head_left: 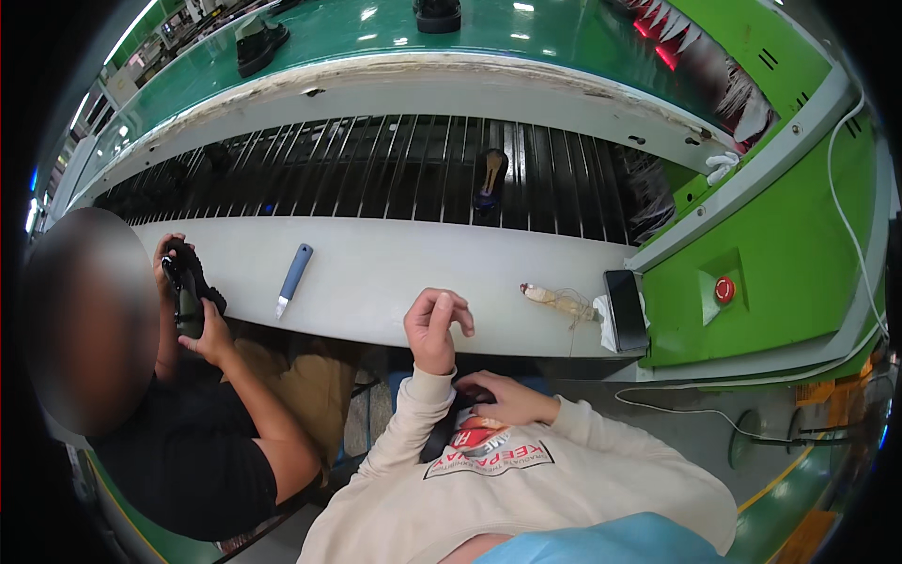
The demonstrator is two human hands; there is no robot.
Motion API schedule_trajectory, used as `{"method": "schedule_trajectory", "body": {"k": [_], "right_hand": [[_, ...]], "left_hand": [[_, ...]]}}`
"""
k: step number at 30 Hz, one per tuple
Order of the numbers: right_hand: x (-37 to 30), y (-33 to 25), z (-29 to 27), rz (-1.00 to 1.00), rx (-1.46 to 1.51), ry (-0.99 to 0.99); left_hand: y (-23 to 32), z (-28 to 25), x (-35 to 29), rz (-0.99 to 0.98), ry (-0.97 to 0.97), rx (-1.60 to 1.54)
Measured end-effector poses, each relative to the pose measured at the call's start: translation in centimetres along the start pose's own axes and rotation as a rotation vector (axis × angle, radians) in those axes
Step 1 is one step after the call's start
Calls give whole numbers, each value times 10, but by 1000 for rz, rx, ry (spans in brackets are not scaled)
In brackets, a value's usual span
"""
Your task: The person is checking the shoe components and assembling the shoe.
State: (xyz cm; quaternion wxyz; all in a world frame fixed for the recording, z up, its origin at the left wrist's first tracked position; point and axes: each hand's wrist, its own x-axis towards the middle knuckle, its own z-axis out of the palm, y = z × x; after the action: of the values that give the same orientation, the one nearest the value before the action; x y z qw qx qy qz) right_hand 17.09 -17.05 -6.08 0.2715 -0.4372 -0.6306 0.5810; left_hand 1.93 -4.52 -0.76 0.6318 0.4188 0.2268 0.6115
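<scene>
My left hand [434, 324] is raised at the near edge of the white workbench [395, 282], fingers loosely curled, with nothing visible in it. My right hand [505, 399] lies lower against my chest, fingertips touching a dark object [449, 423] that is mostly hidden; its grip is unclear. A blue-handled knife [294, 278] lies on the bench to the left of my left hand. To the right lies a beige stick-like tool with loose thread [556, 301].
A co-worker in a black shirt sits at my left, both hands [193, 301] on a black shoe. A dark phone [627, 308] rests on white cloth at the bench's right end. Behind are a slatted conveyor carrying a dark shoe [489, 179], a green belt with black shoes [258, 42], and a red button [724, 289].
</scene>
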Motion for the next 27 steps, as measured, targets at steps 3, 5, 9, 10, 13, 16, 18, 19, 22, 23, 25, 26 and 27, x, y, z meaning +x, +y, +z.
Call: {"method": "schedule_trajectory", "body": {"k": [3,5,9,10,13,16,18,19,22,23,25,26,27], "right_hand": [[41,59,4,264,618,-352],[64,86,18,135,437,-467],[87,96,39,-54,177,-579],[85,82,37,-70,120,-502],[76,25,21,-98,158,-420],[68,-17,-1,-287,55,-193],[59,-53,-26,-212,190,-123],[55,-66,-41,-273,167,-82],[48,-122,-87,-433,-60,128],[49,-137,-98,-421,-78,237],[62,-151,-114,-330,20,393],[75,-159,-118,-523,-117,456],[85,-167,-120,-596,-276,536]], "left_hand": [[4,15,0,-1,-45,30],[8,17,-4,-13,-87,37],[29,7,-4,38,-118,87],[41,1,-3,45,-113,101],[93,-26,-1,-45,-240,274],[156,-46,-1,-181,-378,513],[177,-51,-4,-177,-444,545],[184,-50,-6,-175,-509,573],[189,-28,-7,-90,-562,608],[190,-18,0,-39,-596,749],[167,-1,14,181,-497,891],[149,4,23,270,-415,917],[127,9,34,316,-319,855]]}}
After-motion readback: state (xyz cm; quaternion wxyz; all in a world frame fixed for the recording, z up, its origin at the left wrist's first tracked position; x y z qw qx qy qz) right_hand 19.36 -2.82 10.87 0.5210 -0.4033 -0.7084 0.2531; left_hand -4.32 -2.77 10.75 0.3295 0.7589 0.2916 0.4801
